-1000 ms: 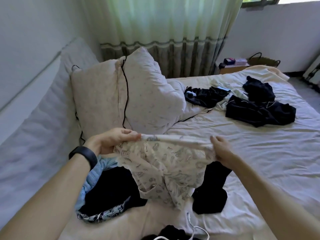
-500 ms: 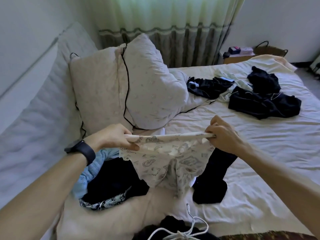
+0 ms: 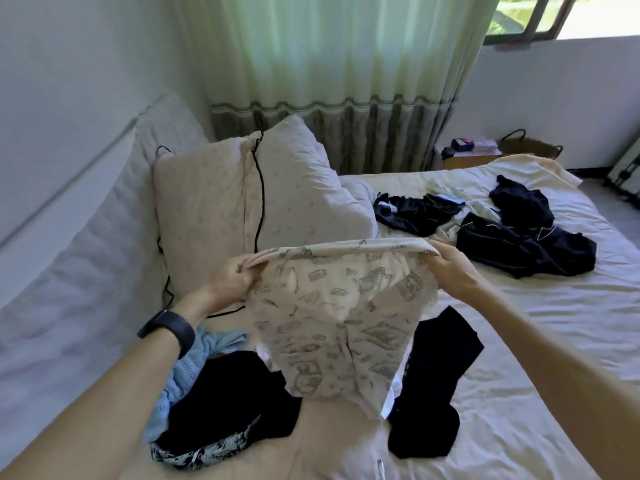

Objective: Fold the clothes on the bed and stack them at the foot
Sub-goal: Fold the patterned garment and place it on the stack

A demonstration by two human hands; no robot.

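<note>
The patterned cream garment (image 3: 341,317) hangs in the air above the bed (image 3: 519,341), stretched by its top edge between the left hand (image 3: 232,280) and right hand (image 3: 450,268), probably so it drops flat and square before the first fold. On both hands the fingers (image 3: 247,268) are pinched closed on the top corners. Unfolded dark clothes (image 3: 512,233) lie farther off; no stack shows yet.

Dark clothes (image 3: 433,382) partly hidden behind held printed garment (image 3: 339,317), nightstand items (image 3: 462,144) too small

2 pillows (image 3: 242,202) w/ black cord (image 3: 258,188), curtain (image 3: 346,81), basket (image 3: 530,147) by nightstand (image 3: 467,160).
</note>
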